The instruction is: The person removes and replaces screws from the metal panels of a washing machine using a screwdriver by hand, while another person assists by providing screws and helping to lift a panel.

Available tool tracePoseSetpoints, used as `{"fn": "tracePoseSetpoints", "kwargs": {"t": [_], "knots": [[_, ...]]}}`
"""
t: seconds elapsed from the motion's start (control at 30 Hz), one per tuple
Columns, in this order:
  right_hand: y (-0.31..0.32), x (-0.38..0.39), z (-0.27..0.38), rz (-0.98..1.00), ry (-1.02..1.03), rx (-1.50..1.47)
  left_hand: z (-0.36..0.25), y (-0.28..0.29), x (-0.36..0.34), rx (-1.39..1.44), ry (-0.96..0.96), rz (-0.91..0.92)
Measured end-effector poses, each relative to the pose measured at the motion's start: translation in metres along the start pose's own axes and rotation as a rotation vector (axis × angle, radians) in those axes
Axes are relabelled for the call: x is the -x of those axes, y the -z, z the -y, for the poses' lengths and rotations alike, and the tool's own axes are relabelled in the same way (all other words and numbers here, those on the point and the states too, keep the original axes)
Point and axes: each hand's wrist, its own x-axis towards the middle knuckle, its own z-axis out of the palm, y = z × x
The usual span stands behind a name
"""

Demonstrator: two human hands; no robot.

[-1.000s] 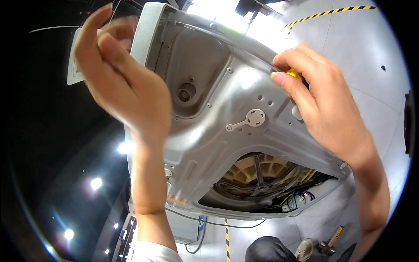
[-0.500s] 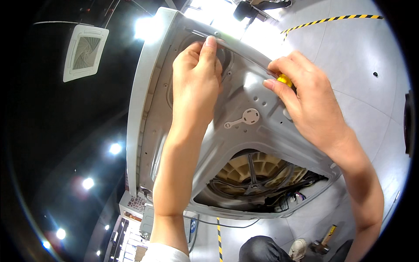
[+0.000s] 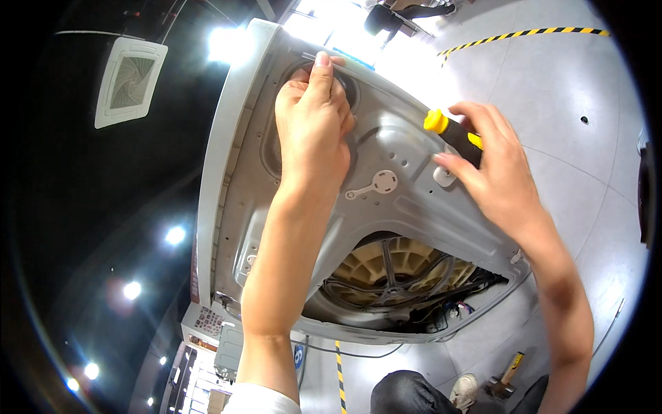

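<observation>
Two hands are nearest: the right hand curls its fingers round one yellow-and-black tool over the panel's right side; the left hand has its fingers pinched together by the far edge, on what I cannot tell. Behind them is one grey metal panel, with one spoked wheel showing through. The step seems to be tool work along that edge, and the next move looks to call for a steady grip. Farther off, one hammer lies on the floor.

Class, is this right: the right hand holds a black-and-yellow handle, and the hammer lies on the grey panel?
Not on the grey panel: the head view shows the hammer on the floor. The right hand does hold the black-and-yellow handle.
</observation>
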Motion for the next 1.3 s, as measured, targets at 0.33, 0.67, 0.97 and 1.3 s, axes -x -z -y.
{"fn": "tracePoseSetpoints", "kwargs": {"t": [0.33,0.67,0.97,1.3], "knots": [[0.002,0.016,-0.026,0.004,-0.438,-0.702,0.001,-0.002,0.001,-0.039,-0.039,-0.054],[-0.004,0.017,-0.013,-0.096,-0.508,-0.797,-0.064,0.037,0.017,-0.874,-0.755,-0.297],[0.007,0.020,0.001,-0.025,-0.648,-1.006,-0.081,0.052,-0.041,-0.982,-0.280,-0.033],[0.021,0.017,0.001,0.074,-0.752,-1.135,-0.077,0.053,-0.037,-1.122,-0.483,-0.049]]}}
